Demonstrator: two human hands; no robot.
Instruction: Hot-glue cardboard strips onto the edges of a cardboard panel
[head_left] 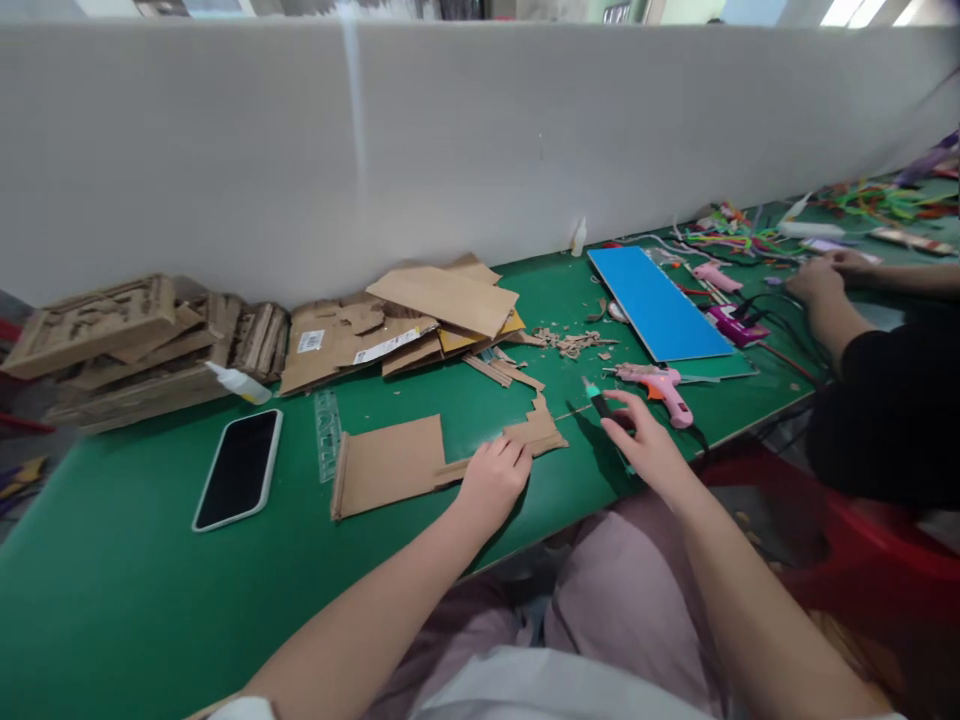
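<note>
My left hand (pixel 496 478) presses down, fingers curled and close together, on a jagged cut piece of cardboard (pixel 541 432) and a narrow strip. Just left of it lies a flat cardboard rectangle (pixel 394 460) with a raised strip along its left edge. Between the thumb and fingers of my right hand (pixel 637 435) is a craft knife (pixel 598 400) with a green and black handle, its tip pointing away from me above the green table. Beside the rectangle is a clear ruler (pixel 327 435).
A phone (pixel 238 468) and a glue bottle (pixel 240 384) lie left. Cardboard sheets (pixel 442 300) and built cardboard pieces (pixel 112 330) are piled by the wall. Scraps (pixel 574 342), a blue board (pixel 652 300) and a pink glue gun (pixel 664 385) lie right, near another person's hands (pixel 821 275).
</note>
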